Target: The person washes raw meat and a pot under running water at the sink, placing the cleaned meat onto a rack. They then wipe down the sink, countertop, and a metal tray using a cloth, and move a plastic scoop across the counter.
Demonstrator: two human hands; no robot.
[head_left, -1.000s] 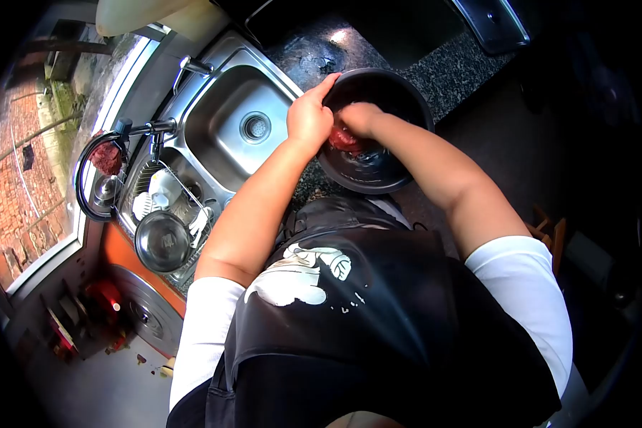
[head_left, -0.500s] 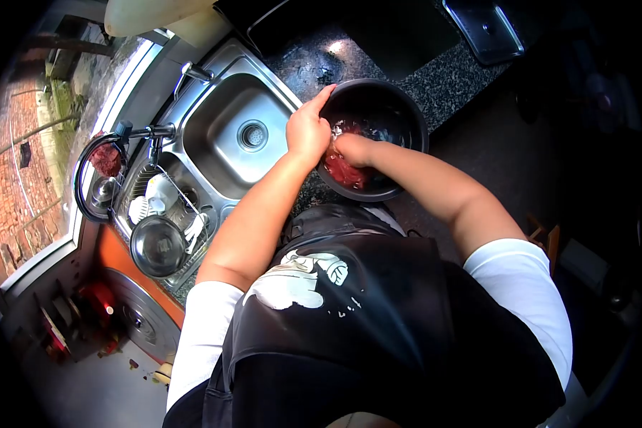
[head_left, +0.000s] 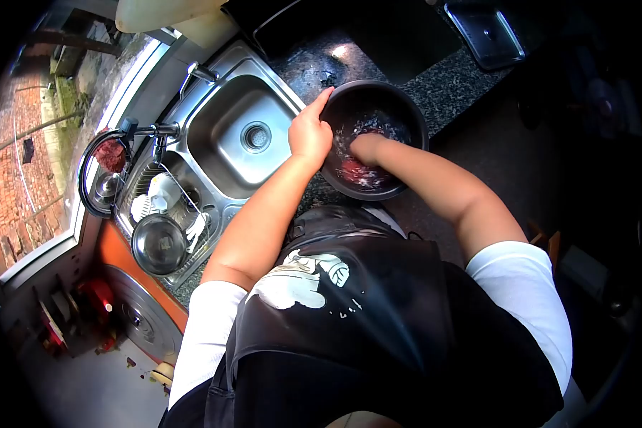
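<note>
A dark round bowl [head_left: 414, 118] with water in it rests at the counter's edge, right of the sink. My left hand [head_left: 312, 135] grips the bowl's left rim, its thumb or a finger stretched along the edge. Inside the bowl, my right hand [head_left: 367, 148] is down in the water beside a red piece of something like meat [head_left: 357, 171]. Splashing water and glare hide the fingers of my right hand, so its hold on the red piece is unclear.
Left of the bowl is a steel sink [head_left: 225, 143] with a faucet [head_left: 201, 71]. A dish rack with white dishes [head_left: 162, 191] and a dark pan [head_left: 158, 245] stands further left. A glass tray [head_left: 485, 36] lies at the back right. A window is at the left.
My right hand has moved about inside the bowl, stirring the water and shifting the red piece. The bowl sits slightly lower in view than a second ago. My left hand stays on the rim.
</note>
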